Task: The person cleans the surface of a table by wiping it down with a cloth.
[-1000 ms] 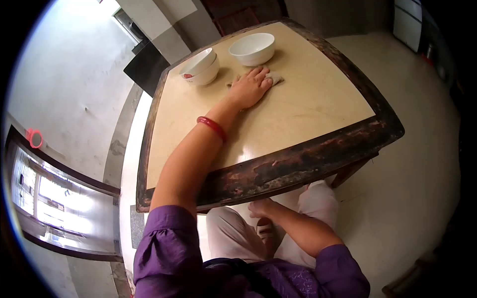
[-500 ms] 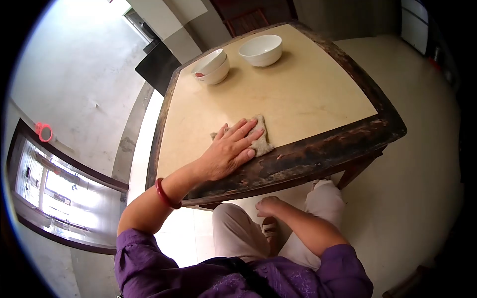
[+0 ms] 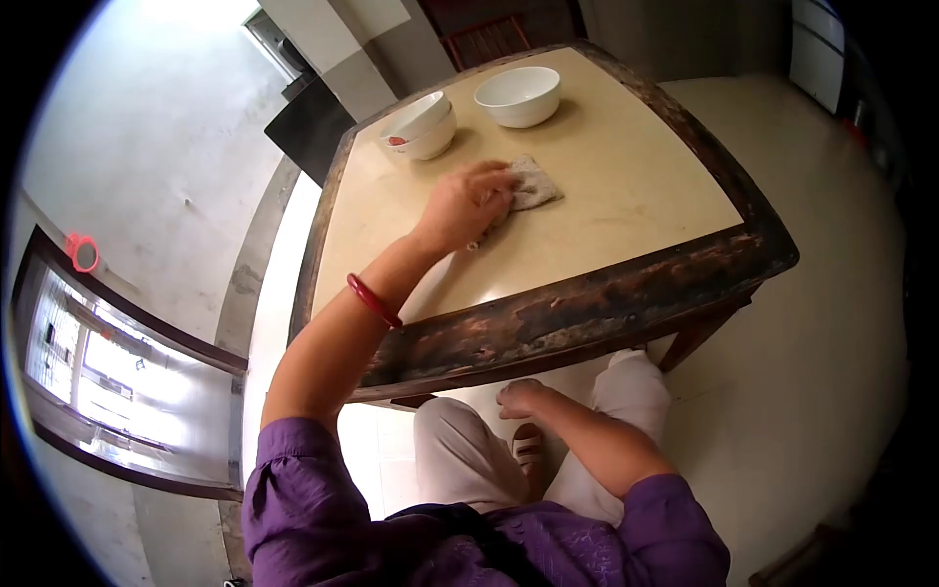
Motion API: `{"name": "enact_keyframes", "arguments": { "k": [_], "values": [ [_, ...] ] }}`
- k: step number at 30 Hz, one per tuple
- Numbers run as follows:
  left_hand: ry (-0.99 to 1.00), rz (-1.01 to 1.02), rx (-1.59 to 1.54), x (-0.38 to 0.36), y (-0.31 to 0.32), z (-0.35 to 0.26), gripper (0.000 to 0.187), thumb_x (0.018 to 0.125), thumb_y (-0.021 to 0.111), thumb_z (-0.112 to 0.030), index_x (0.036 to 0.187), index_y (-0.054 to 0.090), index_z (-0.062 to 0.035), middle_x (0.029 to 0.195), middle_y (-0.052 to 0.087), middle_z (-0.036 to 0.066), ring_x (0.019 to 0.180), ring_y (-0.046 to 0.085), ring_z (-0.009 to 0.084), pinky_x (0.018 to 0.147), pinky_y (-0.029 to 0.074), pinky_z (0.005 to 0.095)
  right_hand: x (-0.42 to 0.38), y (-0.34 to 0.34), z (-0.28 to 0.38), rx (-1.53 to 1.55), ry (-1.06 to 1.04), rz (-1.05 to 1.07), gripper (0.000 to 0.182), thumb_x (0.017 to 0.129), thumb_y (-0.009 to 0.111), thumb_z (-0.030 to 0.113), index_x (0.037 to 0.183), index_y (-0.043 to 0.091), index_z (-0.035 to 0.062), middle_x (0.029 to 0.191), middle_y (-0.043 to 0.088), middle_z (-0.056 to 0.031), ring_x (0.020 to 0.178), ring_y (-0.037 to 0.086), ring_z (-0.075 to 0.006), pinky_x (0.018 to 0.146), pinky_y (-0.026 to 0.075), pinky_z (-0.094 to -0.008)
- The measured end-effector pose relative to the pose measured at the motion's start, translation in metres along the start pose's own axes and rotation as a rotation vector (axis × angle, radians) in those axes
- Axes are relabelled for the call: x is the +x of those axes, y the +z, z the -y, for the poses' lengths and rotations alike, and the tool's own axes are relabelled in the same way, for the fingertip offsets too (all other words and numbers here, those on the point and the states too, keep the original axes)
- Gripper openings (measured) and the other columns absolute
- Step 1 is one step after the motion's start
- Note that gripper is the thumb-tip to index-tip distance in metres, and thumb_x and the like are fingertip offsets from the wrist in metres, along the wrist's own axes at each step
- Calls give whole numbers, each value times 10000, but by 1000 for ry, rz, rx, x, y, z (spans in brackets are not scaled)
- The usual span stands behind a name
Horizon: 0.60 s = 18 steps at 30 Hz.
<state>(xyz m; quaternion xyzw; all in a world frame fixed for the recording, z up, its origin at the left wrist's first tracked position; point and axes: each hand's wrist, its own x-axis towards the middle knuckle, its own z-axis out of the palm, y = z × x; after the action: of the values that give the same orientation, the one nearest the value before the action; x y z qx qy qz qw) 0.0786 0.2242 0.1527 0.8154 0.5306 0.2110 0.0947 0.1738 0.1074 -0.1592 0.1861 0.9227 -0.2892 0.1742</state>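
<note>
My left hand (image 3: 467, 207), with a red bangle (image 3: 374, 300) on its wrist, is closed on a grey-beige cloth (image 3: 533, 184). The cloth lies on the beige top of the table (image 3: 626, 210), sticking out to the right of my fingers. Beyond it stand two stacked white bowls (image 3: 421, 132), the upper one tilted, and a single white bowl (image 3: 518, 98) to their right. Below the table's near edge, my right hand (image 3: 518, 399) hangs over my knees with its fingers curled; whether it holds anything is hidden.
Dark worn wood (image 3: 587, 303) edges the table. A red chair (image 3: 486, 41) stands behind it. On the left wall are a window (image 3: 108, 377) and a small pink-framed mirror (image 3: 82, 252). A white cabinet (image 3: 817, 54) is at the far right.
My left hand and the cloth have moved away from the near edge, toward the bowls at the middle of the tabletop. My right hand has barely shifted.
</note>
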Motion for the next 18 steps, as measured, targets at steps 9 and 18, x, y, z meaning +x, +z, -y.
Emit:
{"name": "enact_keyframes", "arguments": {
  "k": [9, 18],
  "values": [
    [113, 201, 27, -90, -19, -30, 420, 929, 535, -178, 1305, 492, 4, 1408, 426, 170, 1319, 387, 314, 1091, 310, 362, -5, 3, 0, 20, 46, -12, 390, 798, 576, 375, 1045, 667, 87, 1067, 660, -139, 1011, 617, -313, 871, 489, -441],
    [169, 242, 197, -91, -24, -16, 427, 975, 460, -258, 1335, 466, -29, 1478, 325, 152, 1364, 299, 341, 1139, 210, 411, -14, 8, -9, 15, 40, -28, 396, 790, 573, 384, 1040, 669, 92, 1067, 661, -142, 1004, 621, -319, 865, 494, -447]
  ]
}}
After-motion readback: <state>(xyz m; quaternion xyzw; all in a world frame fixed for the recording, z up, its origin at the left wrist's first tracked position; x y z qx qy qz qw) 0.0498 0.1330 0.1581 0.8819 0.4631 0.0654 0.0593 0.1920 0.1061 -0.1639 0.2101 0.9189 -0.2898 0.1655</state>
